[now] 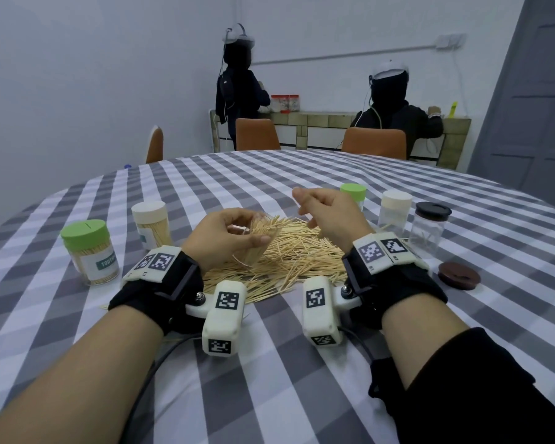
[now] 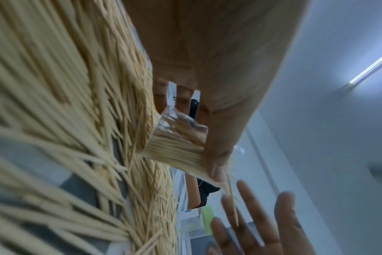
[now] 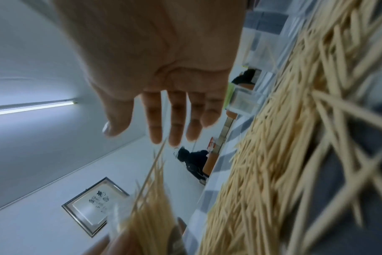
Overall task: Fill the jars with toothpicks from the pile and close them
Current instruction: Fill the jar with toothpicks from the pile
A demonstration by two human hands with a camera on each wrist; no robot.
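While the left hand (image 1: pixel 225 233) grips a small clear jar (image 1: pixel 257 245) with its thumb and curled fingers, it holds the jar tilted above the pile of toothpicks (image 1: pixel 289 261), and the jar is full of toothpicks that stick out from its open mouth toward the right hand (image 1: pixel 329 216). The right hand is lifted just beside the jar mouth, with relaxed, almost straight fingers (image 3: pixel 175 120), and it grasps nothing; in the right wrist view one long toothpick reaches up near the fingertips, but I cannot tell if it touches them. The pile lies on the checked tablecloth (image 1: pixel 269 363) between both wrists. At the left stand two closed jars full of toothpicks, one with a green lid (image 1: pixel 85 233) and one with a cream lid (image 1: pixel 149 211). At the right stand three more closed jars, almost empty: a green-lidded jar (image 1: pixel 353 192) partly hidden behind the right hand, a cream-lidded jar (image 1: pixel 394 209), and a black-lidded jar (image 1: pixel 430 227). A loose brown lid (image 1: pixel 458 274) lies flat on the cloth near the right wrist. Two people with headsets are at a counter far behind.
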